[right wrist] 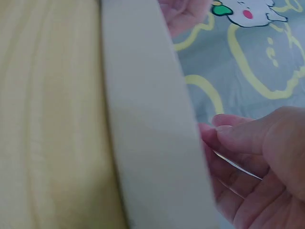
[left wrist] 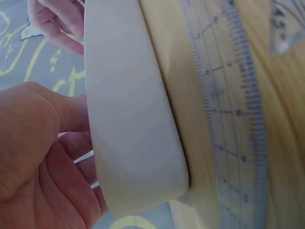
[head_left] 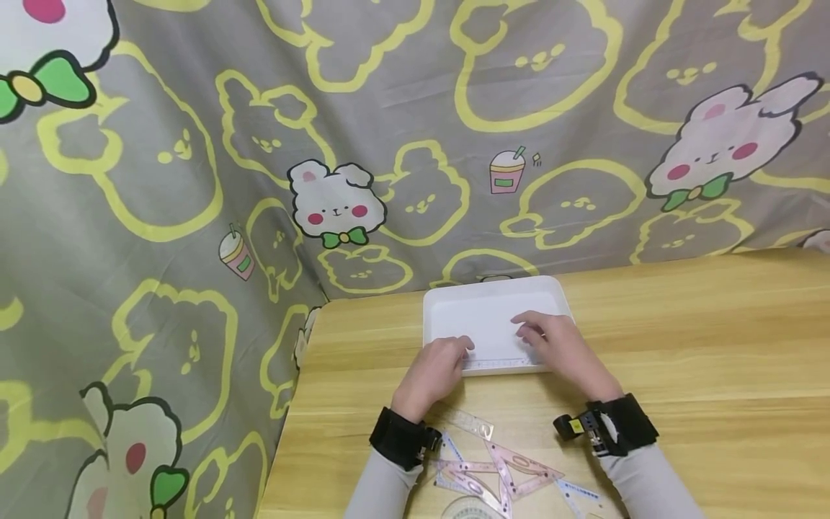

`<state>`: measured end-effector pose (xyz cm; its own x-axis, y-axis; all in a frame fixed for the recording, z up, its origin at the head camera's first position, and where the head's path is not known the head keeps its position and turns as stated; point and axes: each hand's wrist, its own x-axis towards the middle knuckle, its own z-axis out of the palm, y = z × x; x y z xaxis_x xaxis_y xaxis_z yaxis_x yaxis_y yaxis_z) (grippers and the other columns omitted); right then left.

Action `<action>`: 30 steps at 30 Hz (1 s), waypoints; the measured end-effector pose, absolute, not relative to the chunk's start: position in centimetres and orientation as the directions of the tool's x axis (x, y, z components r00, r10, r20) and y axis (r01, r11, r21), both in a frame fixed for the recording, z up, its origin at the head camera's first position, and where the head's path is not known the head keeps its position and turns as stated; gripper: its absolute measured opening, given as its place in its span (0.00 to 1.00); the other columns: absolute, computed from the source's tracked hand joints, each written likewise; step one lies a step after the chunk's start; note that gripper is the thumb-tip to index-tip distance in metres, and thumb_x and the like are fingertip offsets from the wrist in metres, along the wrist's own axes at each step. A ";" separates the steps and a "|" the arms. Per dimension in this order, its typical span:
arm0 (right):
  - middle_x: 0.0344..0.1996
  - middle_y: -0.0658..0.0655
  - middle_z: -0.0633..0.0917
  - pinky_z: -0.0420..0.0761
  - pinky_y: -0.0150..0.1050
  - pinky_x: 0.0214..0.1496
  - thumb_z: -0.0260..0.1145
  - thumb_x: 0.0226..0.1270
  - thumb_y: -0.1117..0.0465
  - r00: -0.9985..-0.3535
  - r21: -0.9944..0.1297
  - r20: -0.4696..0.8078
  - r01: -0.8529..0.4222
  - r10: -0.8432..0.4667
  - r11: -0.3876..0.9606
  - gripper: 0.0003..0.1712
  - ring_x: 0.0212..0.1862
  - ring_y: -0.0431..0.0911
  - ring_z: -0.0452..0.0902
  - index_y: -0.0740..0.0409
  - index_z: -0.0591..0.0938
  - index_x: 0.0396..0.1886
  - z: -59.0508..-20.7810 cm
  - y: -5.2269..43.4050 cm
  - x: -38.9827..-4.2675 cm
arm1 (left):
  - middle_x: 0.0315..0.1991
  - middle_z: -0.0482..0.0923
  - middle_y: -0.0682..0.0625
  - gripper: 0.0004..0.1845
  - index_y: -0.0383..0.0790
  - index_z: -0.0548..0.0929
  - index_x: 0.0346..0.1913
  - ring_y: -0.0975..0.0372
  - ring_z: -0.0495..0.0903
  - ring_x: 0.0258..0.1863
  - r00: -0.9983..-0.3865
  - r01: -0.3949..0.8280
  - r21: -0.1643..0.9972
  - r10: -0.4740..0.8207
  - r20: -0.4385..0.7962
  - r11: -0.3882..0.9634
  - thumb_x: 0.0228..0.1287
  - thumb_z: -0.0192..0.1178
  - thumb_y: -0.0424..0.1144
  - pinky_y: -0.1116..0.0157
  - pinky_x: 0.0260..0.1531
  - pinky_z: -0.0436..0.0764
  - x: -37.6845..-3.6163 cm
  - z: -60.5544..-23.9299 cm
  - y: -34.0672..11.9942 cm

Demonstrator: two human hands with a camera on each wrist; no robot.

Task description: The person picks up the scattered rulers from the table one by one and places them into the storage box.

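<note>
A white rectangular tray (head_left: 486, 311) sits on the table, with a clear ruler (head_left: 498, 363) lying inside along its near wall. My left hand (head_left: 436, 366) reaches over the tray's near left corner, above the ruler's left end. In the left wrist view the tray wall (left wrist: 131, 109) hides that hand's fingertips. Over the tray's right side is my right hand (head_left: 563, 347), its thumb and fingers loosely bent and nothing visible between them. The right wrist view shows this hand (right wrist: 267, 162) behind the tray's outer wall (right wrist: 152, 119); contact with the ruler cannot be told.
Nearer me on the wooden table (head_left: 713, 346) lie another clear ruler (head_left: 472, 424), pink set squares (head_left: 521, 472), blue-marked set squares (head_left: 577, 491) and a clear protractor (head_left: 470, 509), partly overlapping. A patterned curtain (head_left: 415, 144) hangs behind the tray and at the left.
</note>
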<state>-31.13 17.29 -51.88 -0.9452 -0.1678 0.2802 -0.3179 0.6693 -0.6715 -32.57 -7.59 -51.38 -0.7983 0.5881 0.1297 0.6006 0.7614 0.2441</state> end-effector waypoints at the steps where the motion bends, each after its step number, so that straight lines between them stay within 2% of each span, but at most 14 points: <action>1: 0.38 0.58 0.91 0.81 0.45 0.41 0.63 0.76 0.70 -0.945 -0.673 0.282 -0.318 -0.166 0.667 0.13 0.37 0.47 0.83 0.65 0.86 0.55 -51.7 17.4 -31.1 | 0.46 0.90 0.47 0.14 0.40 0.88 0.53 0.59 0.88 0.46 -0.798 0.601 0.246 0.589 0.128 0.761 0.74 0.56 0.26 0.64 0.47 0.85 -32.5 -51.3 -7.7; 6: 0.36 0.57 0.91 0.82 0.44 0.41 0.64 0.76 0.69 -0.931 -0.671 0.314 -0.357 -0.186 0.650 0.12 0.36 0.45 0.84 0.65 0.86 0.54 -50.1 16.8 -30.7 | 0.45 0.90 0.48 0.13 0.40 0.87 0.53 0.59 0.88 0.46 -0.789 0.612 0.255 0.597 0.144 0.748 0.74 0.57 0.27 0.65 0.47 0.85 -32.4 -50.5 -8.1; 10: 0.27 0.50 0.86 0.79 0.38 0.35 0.66 0.75 0.66 -0.911 -0.667 0.308 -0.413 -0.275 0.620 0.05 0.29 0.39 0.78 0.60 0.88 0.43 -48.1 15.6 -29.7 | 0.42 0.88 0.49 0.07 0.39 0.87 0.50 0.60 0.87 0.42 -0.785 0.618 0.235 0.602 0.144 0.750 0.75 0.61 0.31 0.65 0.45 0.84 -31.4 -48.7 -8.0; 13: 0.23 0.44 0.83 0.77 0.34 0.33 0.68 0.73 0.65 -0.884 -0.665 0.240 -0.451 -0.401 0.596 0.05 0.26 0.35 0.73 0.56 0.86 0.34 -46.9 14.5 -28.7 | 0.37 0.85 0.52 0.03 0.41 0.86 0.44 0.63 0.83 0.36 -0.764 0.638 0.233 0.640 0.078 0.734 0.71 0.66 0.32 0.68 0.39 0.81 -30.0 -47.0 -7.6; 18: 0.22 0.42 0.78 0.74 0.33 0.32 0.70 0.64 0.68 -0.817 -0.626 0.083 -0.488 -0.570 0.608 0.09 0.26 0.35 0.70 0.53 0.83 0.25 -46.3 13.0 -26.9 | 0.29 0.77 0.55 0.06 0.42 0.84 0.39 0.66 0.72 0.28 -0.724 0.638 0.275 0.682 -0.105 0.719 0.63 0.70 0.30 0.71 0.31 0.71 -27.8 -45.9 -6.7; 23: 0.22 0.43 0.77 0.73 0.35 0.32 0.72 0.60 0.67 -0.801 -0.608 -0.027 -0.462 -0.598 0.646 0.10 0.27 0.38 0.70 0.50 0.81 0.24 -46.1 11.7 -26.2 | 0.22 0.66 0.55 0.09 0.43 0.79 0.30 0.63 0.66 0.22 -0.808 0.537 0.141 0.556 -0.197 0.831 0.59 0.69 0.28 0.68 0.22 0.66 -26.6 -46.3 -6.6; 27: 0.24 0.44 0.79 0.75 0.37 0.34 0.73 0.62 0.65 -0.799 -0.615 -0.084 -0.428 -0.595 0.662 0.09 0.29 0.40 0.72 0.51 0.82 0.26 -46.2 11.3 -25.9 | 0.24 0.74 0.54 0.10 0.46 0.80 0.28 0.63 0.72 0.22 -0.855 0.485 -0.029 0.467 -0.224 0.874 0.59 0.70 0.30 0.64 0.20 0.74 -25.5 -47.4 -6.4; 30: 0.24 0.44 0.79 0.75 0.38 0.35 0.73 0.61 0.66 -0.797 -0.622 -0.097 -0.419 -0.596 0.662 0.08 0.29 0.40 0.72 0.51 0.82 0.26 -46.4 11.1 -25.8 | 0.25 0.76 0.54 0.09 0.47 0.82 0.28 0.63 0.74 0.23 -0.865 0.489 -0.094 0.469 -0.179 0.867 0.62 0.69 0.32 0.64 0.20 0.76 -25.1 -48.3 -6.4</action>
